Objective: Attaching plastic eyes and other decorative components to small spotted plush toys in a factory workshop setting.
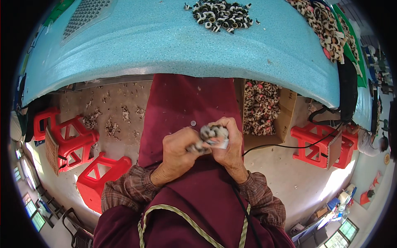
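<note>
Above my maroon apron (186, 99), both hands meet at a small, spotted black, white and tan plush piece (215, 132). A white tag-like patch (223, 144) shows at its lower right side. My right hand (230, 142) grips the piece from the right, thumb near its top. From the left, my left hand (180, 149) is closed on the plush's lower left end, which is smeared by motion. The left fingertips are partly hidden, and I cannot make out any tool in them.
A blue speckled table (165, 49) bears a pile of small black-and-white pieces (221, 17), a studded sheet (87, 16) and spotted plush pieces (326, 31). A cardboard box (288, 109) of plush stands at right. Red stools (99, 177) flank me; a black cable (281, 145) crosses at right.
</note>
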A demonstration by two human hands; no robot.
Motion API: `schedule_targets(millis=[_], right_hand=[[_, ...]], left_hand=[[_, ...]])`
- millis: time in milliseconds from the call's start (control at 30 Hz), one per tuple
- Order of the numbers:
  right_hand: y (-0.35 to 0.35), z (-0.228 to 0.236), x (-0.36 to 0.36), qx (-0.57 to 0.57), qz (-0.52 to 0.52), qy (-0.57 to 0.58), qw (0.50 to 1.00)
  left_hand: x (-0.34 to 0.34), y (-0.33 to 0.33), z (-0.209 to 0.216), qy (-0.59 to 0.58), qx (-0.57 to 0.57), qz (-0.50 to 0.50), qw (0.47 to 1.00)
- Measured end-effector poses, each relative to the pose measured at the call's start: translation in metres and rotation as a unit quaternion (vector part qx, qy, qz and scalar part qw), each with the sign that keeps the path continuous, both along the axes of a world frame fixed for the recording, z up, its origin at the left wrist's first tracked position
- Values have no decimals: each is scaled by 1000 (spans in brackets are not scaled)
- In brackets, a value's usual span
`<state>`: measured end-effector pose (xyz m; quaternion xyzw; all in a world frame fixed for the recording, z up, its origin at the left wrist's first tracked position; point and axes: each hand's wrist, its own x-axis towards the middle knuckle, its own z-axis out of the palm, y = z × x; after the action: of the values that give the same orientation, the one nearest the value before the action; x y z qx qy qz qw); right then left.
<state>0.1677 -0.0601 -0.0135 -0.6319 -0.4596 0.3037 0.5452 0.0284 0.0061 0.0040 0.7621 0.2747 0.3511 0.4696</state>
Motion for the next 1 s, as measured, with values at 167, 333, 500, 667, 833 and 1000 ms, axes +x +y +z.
schedule_targets(millis=[167, 333, 500, 667, 833, 1000], right_hand=[[1, 3, 4, -126, 40, 70, 989], [-4, 4, 13, -143, 156, 155, 965], [-3, 8, 7, -217, 177, 244, 929], [-17, 7, 6, -216, 134, 347, 903], [-19, 2, 3, -221, 105, 303, 921], [-9, -2, 4, -197, 63, 211, 955]], left_hand=[[-16, -6, 5, -40, -451, 44, 891], [-40, 25, 7, 70, -536, -109, 835], [-26, 30, 8, 218, 45, -127, 967], [-27, 18, 3, 166, -404, -92, 895], [-22, 5, -3, 80, -473, -30, 877], [-5, -3, -5, 11, -452, 39, 891]])
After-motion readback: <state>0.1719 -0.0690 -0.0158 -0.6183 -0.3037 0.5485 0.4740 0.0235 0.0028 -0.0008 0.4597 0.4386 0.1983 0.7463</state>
